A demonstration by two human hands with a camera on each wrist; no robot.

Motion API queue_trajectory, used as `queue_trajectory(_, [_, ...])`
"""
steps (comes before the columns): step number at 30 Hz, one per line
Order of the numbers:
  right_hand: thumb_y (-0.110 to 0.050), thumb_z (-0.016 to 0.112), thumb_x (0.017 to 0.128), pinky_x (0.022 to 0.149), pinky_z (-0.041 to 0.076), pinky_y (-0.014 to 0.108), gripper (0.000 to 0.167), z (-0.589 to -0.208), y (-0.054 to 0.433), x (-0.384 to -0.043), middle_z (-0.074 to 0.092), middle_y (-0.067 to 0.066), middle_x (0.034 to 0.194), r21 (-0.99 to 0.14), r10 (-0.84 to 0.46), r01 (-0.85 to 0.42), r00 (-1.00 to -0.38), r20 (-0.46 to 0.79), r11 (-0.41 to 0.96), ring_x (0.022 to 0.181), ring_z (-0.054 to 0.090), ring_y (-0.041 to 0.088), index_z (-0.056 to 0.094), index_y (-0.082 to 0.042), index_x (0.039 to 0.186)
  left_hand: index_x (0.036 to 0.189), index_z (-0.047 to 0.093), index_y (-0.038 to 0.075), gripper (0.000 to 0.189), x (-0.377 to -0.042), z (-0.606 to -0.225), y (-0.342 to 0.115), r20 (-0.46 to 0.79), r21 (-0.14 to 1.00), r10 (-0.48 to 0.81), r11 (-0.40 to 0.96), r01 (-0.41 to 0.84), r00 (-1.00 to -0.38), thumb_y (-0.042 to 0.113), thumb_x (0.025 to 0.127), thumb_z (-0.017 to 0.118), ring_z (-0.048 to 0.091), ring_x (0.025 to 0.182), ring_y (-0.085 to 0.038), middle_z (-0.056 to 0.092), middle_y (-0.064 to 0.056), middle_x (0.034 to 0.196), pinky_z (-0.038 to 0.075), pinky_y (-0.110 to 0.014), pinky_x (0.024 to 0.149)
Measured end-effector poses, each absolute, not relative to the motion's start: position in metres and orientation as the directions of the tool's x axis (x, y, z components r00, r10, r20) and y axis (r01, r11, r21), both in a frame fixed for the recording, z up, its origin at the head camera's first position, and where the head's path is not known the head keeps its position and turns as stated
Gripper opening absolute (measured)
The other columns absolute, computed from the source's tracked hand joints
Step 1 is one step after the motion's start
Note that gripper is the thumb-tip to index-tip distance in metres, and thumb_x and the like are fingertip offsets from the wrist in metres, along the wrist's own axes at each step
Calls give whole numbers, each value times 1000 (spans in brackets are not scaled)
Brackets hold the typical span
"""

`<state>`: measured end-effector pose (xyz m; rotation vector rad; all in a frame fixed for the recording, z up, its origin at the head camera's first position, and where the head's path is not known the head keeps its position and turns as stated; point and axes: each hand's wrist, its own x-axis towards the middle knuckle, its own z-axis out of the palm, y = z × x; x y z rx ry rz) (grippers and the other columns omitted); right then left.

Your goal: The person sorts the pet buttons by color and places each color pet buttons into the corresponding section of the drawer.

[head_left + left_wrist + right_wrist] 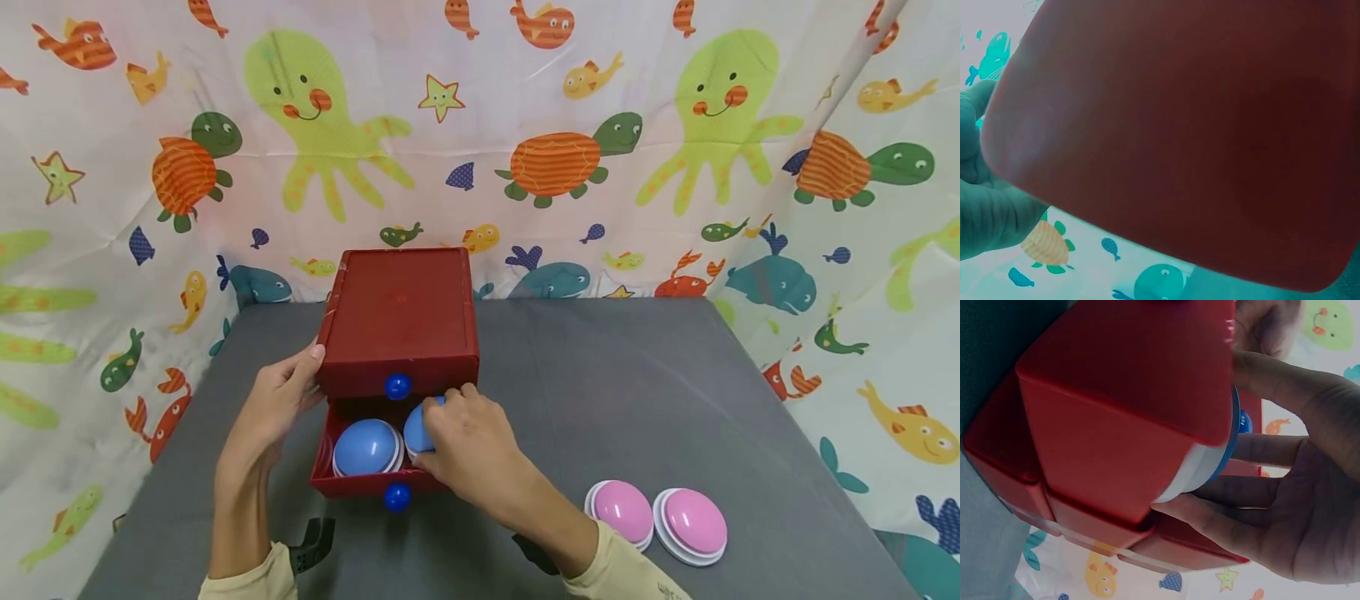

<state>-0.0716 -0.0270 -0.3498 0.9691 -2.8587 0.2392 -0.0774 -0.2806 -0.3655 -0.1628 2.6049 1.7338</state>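
The right hand (pixel 468 442) has its fingers (pixel 1260 381) curled round a blue dome (pixel 417 429) in the open drawer (pixel 330 475). The left hand (pixel 281 400) grips the red box (pixel 401 312) beside it.

- Grey table (pixel 675 392) carries it all.
- Red drawer box (pixel 401 312) sits left of centre, toward the far edge.
- Two pink domes (pixel 658 521) lie side by side near the front edge, right of centre.
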Motion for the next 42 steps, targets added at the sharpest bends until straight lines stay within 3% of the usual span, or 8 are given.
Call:
queue_trajectory(6, [-40,90,81,50,50,20,34,-359,-35,-77,53,-1,61,-154,-570,-577,-817,93,802,57,49,11,73,-11,85,167,23,14,74,-77,-368,-280,-77,923,-74,372,-100,-994,56,109,41,36,154,-44,24,-14,174,42,-49,115])
queue_trajectory(11, [-41,92,78,59,62,26,42,-364,-37,-80,66,3,74,-62,-588,-595,-803,102,802,59,55,12,74,-8,96,167,24,14,73,-76,-368,-279,-58,925,-87,371,-86,-995,56,109,41,38,153,-45,27,-14,173,44,-50,113])
queue_trajectory(17, [-42,89,82,56,50,22,35,-358,-32,-80,64,2,75,-125,-584,-587,-809,63,800,64,51,14,76,-11,89,166,26,14,73,-77,-368,-278,-51,929,-96,362,-82,-994,56,109,41,38,153,-44,27,-13,174,44,-50,113])
queue_trajectory(21, [-36,86,87,60,50,22,32,-363,-26,-68,67,3,86,-119,-585,-626,-770,254,771,71,55,14,76,-10,102,166,28,13,73,-75,-370,-279,-54,928,-111,361,-91,-992,56,109,41,39,153,-44,27,-12,174,45,-51,113])
queue_trajectory(24, [-26,87,86,65,55,23,31,-372,-25,-55,70,3,94,-119,-530,-664,-680,506,738,77,61,14,76,-10,110,166,29,13,74,-76,-369,-281,-57,932,-116,350,-94,-992,57,108,43,40,153,-43,28,-11,173,46,-50,112])
queue_trajectory(29, [-16,84,87,77,62,19,25,-389,-25,-32,72,0,98,-217,-404,-777,-518,754,591,84,66,10,78,-11,110,165,32,12,74,-77,-368,-284,-63,939,-114,330,-98,-991,57,107,45,42,152,-42,31,-11,172,46,-48,112])
queue_trajectory(35, [-22,83,90,77,62,14,15,-430,-25,-16,78,-3,92,-206,-395,-863,-408,823,462,78,73,3,81,-13,102,165,32,11,73,-77,-368,-281,-52,942,-120,322,-89,-991,56,108,45,40,153,-43,31,-12,172,45,-50,113])
queue_trajectory(42, [-28,91,82,76,63,19,27,-450,-29,-14,81,-2,102,-119,-500,-813,-459,735,570,82,78,5,83,-16,104,165,31,13,71,-77,-371,-282,-44,948,-119,308,-78,-992,54,109,45,38,154,-43,29,-11,173,44,-49,113])
